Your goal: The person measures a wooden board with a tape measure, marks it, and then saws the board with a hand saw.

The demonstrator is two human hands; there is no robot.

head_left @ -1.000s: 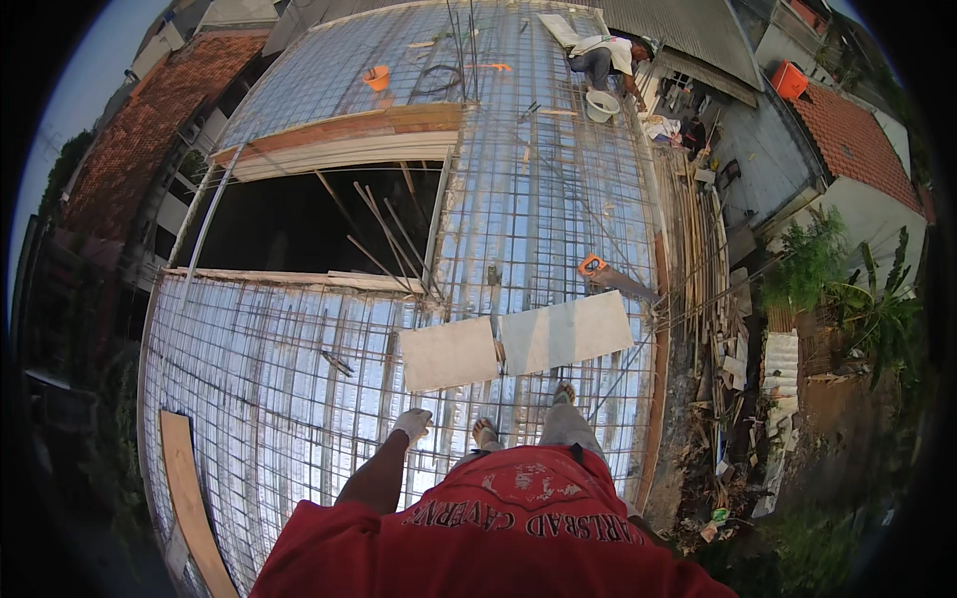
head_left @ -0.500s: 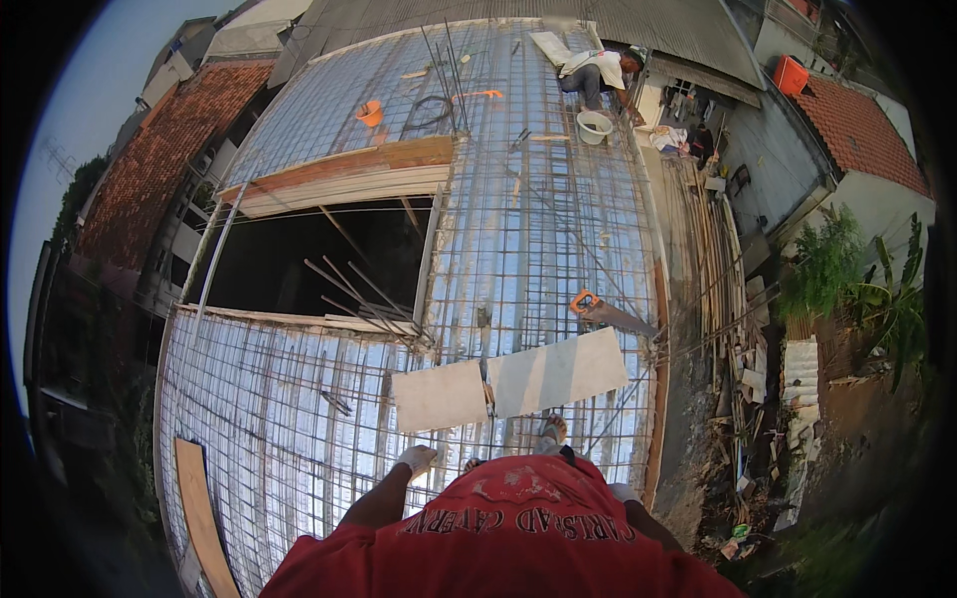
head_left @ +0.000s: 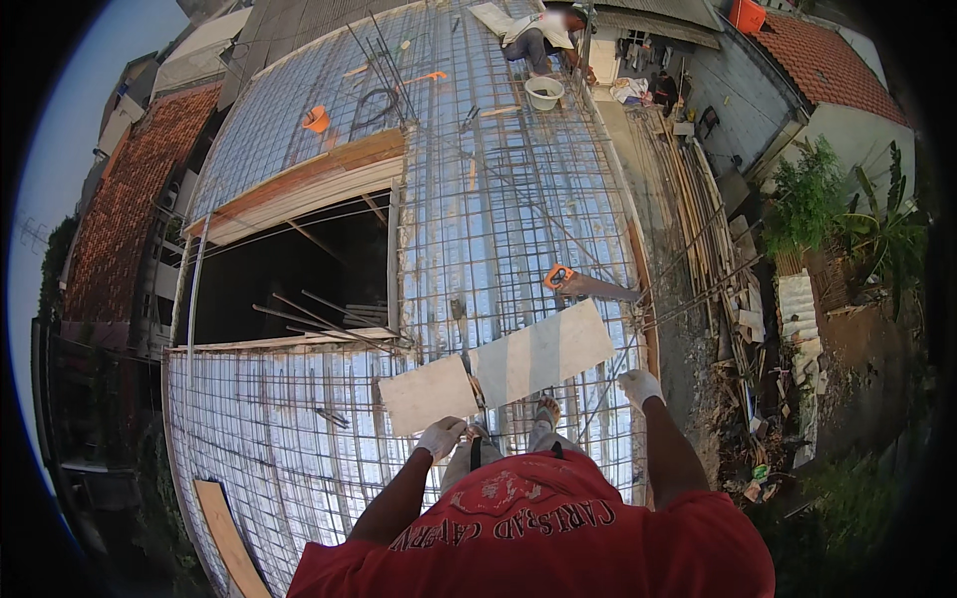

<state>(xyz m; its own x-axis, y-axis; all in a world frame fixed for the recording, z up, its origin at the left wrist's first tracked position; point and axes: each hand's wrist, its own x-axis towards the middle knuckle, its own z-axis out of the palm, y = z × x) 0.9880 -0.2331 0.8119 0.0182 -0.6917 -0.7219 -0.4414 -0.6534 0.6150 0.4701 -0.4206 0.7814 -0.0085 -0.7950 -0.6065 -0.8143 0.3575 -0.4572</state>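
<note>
My left hand (head_left: 442, 437), in a white glove, hangs beside the lower edge of a pale flat board (head_left: 431, 396); I cannot tell whether it touches it. Its fingers look loosely apart, and I make out nothing in them. My right hand (head_left: 639, 389), also gloved, is out to the right near the deck's edge, below a longer pale board (head_left: 543, 351) with shadow bands. Its fingers look apart and appear to hold nothing. Both boards lie end to end on the rebar grid (head_left: 518, 219), in front of my feet. A handsaw (head_left: 595, 284) with an orange handle lies beyond the longer board.
A large dark opening (head_left: 289, 274) with a wooden frame and protruding bars lies left. The deck drops off along its right edge (head_left: 646, 319). A person (head_left: 543, 38) crouches at the far end beside a white bucket (head_left: 544, 94). An orange bucket (head_left: 316, 120) and a plank (head_left: 231, 538) lie left.
My right hand has come into view from beside my body, reaching out to the right. My left hand has moved slightly right, toward the boards' lower edge. The view has shifted.
</note>
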